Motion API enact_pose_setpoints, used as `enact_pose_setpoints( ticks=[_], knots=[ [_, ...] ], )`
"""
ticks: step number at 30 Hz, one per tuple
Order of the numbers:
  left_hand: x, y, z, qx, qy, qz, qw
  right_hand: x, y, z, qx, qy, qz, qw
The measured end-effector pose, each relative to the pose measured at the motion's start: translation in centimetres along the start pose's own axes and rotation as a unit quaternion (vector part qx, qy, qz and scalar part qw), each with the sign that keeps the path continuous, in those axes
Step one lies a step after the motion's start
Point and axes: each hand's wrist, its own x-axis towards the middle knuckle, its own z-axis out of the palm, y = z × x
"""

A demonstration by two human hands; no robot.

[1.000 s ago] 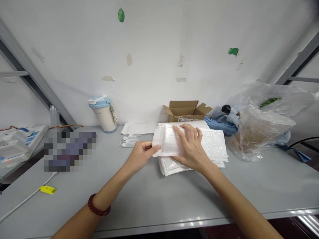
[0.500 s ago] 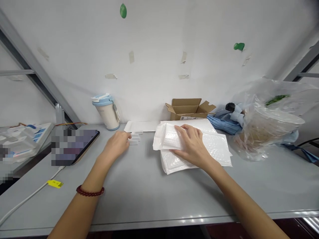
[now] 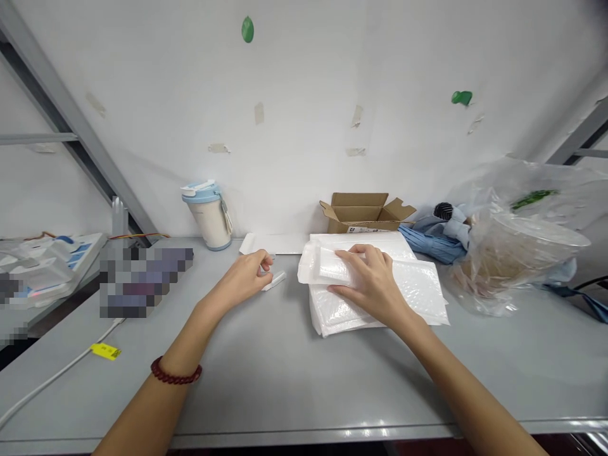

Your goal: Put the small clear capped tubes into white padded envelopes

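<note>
My left hand [image 3: 249, 275] is closed in a pinch on a small translucent white strip [image 3: 275, 280], which points out to the right just above the table. Its exact kind is too small to make out. More clear pieces lie partly hidden behind those fingers. With thumb and fingers, my right hand [image 3: 373, 275] grips a small white bubble mailer [image 3: 313, 263], its flap end facing left. Beneath it sits a stack of larger white bubble mailers [image 3: 418, 288].
Behind the stack stands an open cardboard box [image 3: 358, 212]. A cream tumbler with a blue lid [image 3: 206, 215] is at back left, a blurred-out device [image 3: 142, 282] nearer. Blue cloth [image 3: 437, 244] and a plastic-wrapped tub [image 3: 517, 259] occupy the right. A white strip [image 3: 275, 243] lies along the wall.
My left hand has moved right, bringing a small translucent strip away from the clear pieces. My right hand keeps its grip on the small mailer. The view has shifted slightly.
</note>
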Motion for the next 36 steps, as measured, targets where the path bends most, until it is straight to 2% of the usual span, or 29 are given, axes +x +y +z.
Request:
enact_pose_setpoints(
  ticks=[4,7,11,14,16,21,25,29,32,34,36],
  knots=[
    [-0.2,-0.3,1.4,-0.005,-0.023,0.007,1.000,0.0,-0.1,0.0,-0.003,-0.010,0.014,1.000],
    [-0.1,-0.8,2.0,-0.001,-0.023,-0.014,1.000,0.0,0.0,0.0,-0.020,-0.023,0.022,0.999],
    [0.0,0.1,0.3,-0.073,0.008,-0.052,0.996,-0.1,0.0,0.1,-0.006,-0.035,0.027,0.999],
    [-0.2,1.8,-1.2,-0.189,0.053,-0.030,0.980,-0.1,-0.1,0.2,0.010,-0.041,0.025,0.999],
    [-0.4,2.9,-1.3,-0.225,0.065,0.005,0.972,-0.1,-0.1,0.2,0.014,-0.043,0.020,0.999],
    [-0.9,4.1,1.2,-0.132,0.083,0.136,0.978,-0.1,-0.3,0.0,0.010,-0.043,0.005,0.999],
    [-1.4,5.5,3.4,-0.135,0.096,0.142,0.976,-0.1,-0.4,-0.1,-0.008,-0.051,-0.023,0.998],
    [-1.7,6.8,3.6,-0.223,0.106,0.151,0.957,-0.1,-0.4,-0.2,-0.004,-0.053,-0.020,0.998],
    [-1.0,5.2,2.0,-0.210,0.183,0.112,0.954,0.1,-0.3,-0.4,0.009,-0.063,0.002,0.998],
    [-0.3,2.6,0.6,-0.124,0.214,0.050,0.968,0.1,-0.3,-0.5,0.016,-0.066,0.013,0.998],
    [0.5,-0.6,-0.6,0.005,0.159,-0.011,0.987,0.1,-0.3,-0.5,0.021,-0.069,0.018,0.997]
  ],
)
